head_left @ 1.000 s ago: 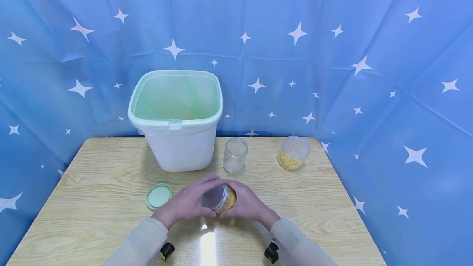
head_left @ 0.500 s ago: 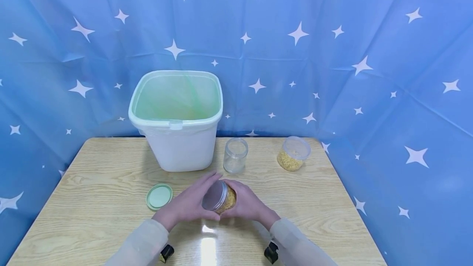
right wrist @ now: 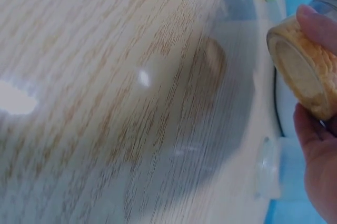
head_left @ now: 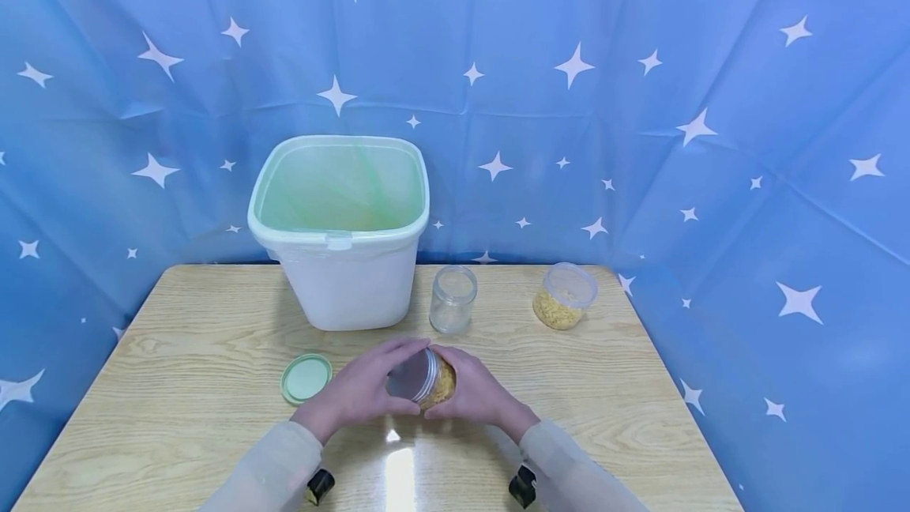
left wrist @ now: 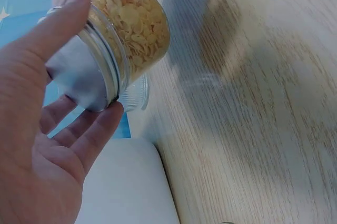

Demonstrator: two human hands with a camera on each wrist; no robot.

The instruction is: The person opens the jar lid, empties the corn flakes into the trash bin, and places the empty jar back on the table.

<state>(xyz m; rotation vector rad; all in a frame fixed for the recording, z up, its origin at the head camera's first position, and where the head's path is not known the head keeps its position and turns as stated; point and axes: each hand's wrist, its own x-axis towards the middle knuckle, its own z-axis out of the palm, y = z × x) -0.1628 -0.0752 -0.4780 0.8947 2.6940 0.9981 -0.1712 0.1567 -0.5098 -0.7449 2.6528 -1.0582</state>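
Observation:
Between both hands a clear jar (head_left: pixel 444 385) of yellow flakes is tilted on its side above the wooden table, its silver lid (head_left: pixel 410 379) facing left. My left hand (head_left: pixel 359 389) grips that lid, thumb on one side and fingers on the other, as the left wrist view shows with the lid (left wrist: pixel 81 74) close up. Around the flake-filled body of the jar (left wrist: pixel 139 29) curls my right hand (head_left: pixel 478 397). In the right wrist view the base of the jar (right wrist: pixel 300 71) shows, with the thumb and fingers on its sides.
A tall white bin (head_left: pixel 348 283) with a pale green inside stands at the back left. To its right are an open clear jar (head_left: pixel 452 303) and a clear tub (head_left: pixel 560 306) partly filled with yellow flakes. A green-rimmed round lid (head_left: pixel 306 378) lies left of my hands.
Half a second ago the left fingers were raised off the silver lid; now they are back around it. The right hand and the jar have hardly moved.

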